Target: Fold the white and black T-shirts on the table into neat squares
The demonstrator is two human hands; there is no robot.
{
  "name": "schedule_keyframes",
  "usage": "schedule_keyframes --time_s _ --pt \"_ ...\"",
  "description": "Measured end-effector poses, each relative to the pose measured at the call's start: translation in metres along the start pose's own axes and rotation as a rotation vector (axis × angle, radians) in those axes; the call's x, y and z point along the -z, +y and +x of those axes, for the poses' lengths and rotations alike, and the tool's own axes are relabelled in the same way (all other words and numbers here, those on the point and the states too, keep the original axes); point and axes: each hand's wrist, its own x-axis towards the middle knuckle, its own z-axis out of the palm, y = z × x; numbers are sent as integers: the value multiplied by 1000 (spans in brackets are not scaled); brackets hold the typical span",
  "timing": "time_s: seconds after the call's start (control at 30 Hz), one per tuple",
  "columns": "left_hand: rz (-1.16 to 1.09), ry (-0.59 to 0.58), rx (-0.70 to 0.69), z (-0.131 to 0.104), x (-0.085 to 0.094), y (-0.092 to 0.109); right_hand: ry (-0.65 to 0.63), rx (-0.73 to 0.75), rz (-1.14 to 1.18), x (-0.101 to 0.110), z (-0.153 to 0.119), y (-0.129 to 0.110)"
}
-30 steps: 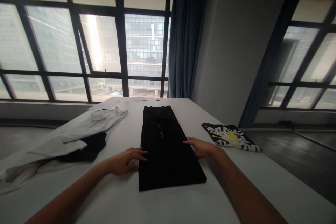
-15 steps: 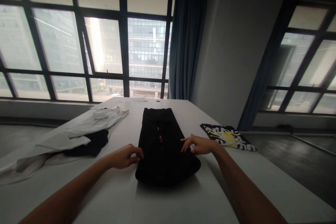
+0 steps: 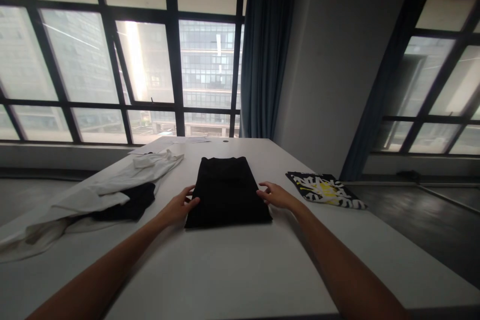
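Observation:
A black garment (image 3: 228, 190), folded into a flat, near-rectangular bundle, lies on the white table in front of me. Its kind is hard to tell in this dark cloth. My left hand (image 3: 181, 206) is at its left edge, thumb and fingers apart, the tips touching the cloth. At the opposite edge, my right hand (image 3: 276, 195) rests with bent, separated fingers against the side of the bundle. Neither hand lifts the cloth. Some of the fingertips blend into the dark fabric.
White clothing (image 3: 116, 182) lies crumpled on the left, with a black piece (image 3: 137, 202) among it. On the right is a folded black garment with white and yellow lettering (image 3: 324, 190). The white table (image 3: 225, 270) reaches toward the windows and a blue curtain (image 3: 264, 60).
The bundle's near part has been folded away from me, so it is shorter and flatter, and the pink print is hidden. Both hands have moved slightly farther away along its sides.

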Motion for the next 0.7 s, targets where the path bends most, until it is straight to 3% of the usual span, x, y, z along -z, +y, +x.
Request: schedule_keyframes --time_s 0.13,0.23,0.33,0.43,0.53,0.63,0.7 --pt "410 -59 -110 -8 -7 2 16 70 -213 -9 -1 -7" --pt "593 -124 -65 -11 -10 10 -22 73 -267 -10 -3 -12" --pt "720 -117 -18 -15 -9 14 -69 80 -268 -1 -6 -15" --pt "801 -97 -5 -17 -9 16 -100 -8 -323 7 -13 -21" --pt "809 -71 -64 -13 -13 22 57 -41 -504 -1 -18 -31" --pt "746 -101 -219 2 -22 26 206 165 -538 -25 -14 -38" --pt "705 -162 -269 16 -28 22 114 267 -502 -42 -8 -35"
